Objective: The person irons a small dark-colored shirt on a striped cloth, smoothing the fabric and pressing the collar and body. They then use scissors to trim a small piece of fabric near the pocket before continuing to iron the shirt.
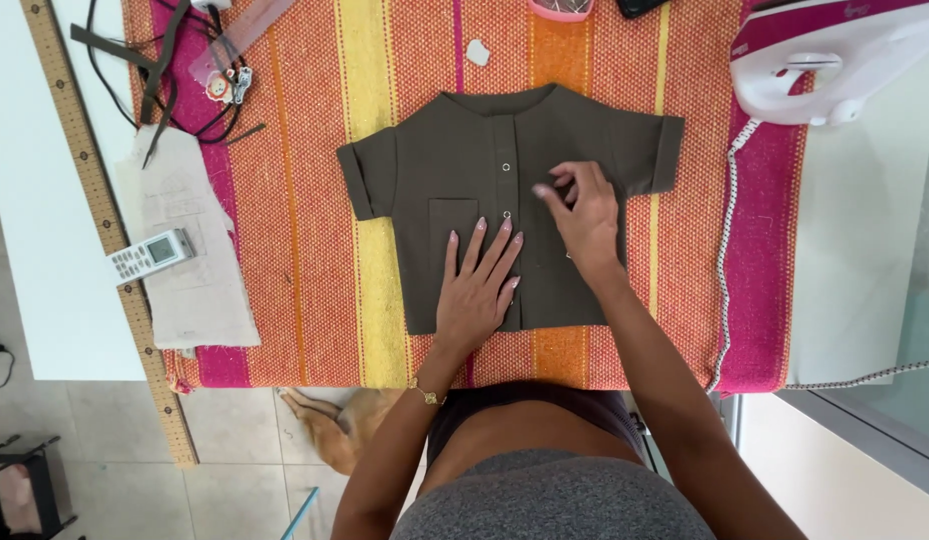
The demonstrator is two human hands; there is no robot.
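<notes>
I stand at a white surface (855,250) with a striped cloth (305,250) of orange, yellow and pink spread over it. Below the near edge is a tiled floor, and an orange furry animal (335,425) lies there by my legs.

A small dark green shirt (505,200) lies flat in the middle of the cloth, collar at the far side, short sleeves out to the left and right. It has snap buttons down the front and a little pocket on the left part.

My left hand (477,285) lies flat on the near part of the shirt, fingers (482,243) spread a little and pointing away from me. It presses on the shirt just beside the row of snaps. My right hand (583,210) is on the right part of the shirt, a bit farther away. Its fingers are bent and pressed together, pinching the shirt cloth.

At the far right stands a white and pink iron (830,60), with its cord (725,250) running down the right side of the cloth. On the left lie a long wooden ruler (105,220), a white remote (150,255) and a piece of pale fabric (190,250). Dark straps (150,70) lie at the far left.
</notes>
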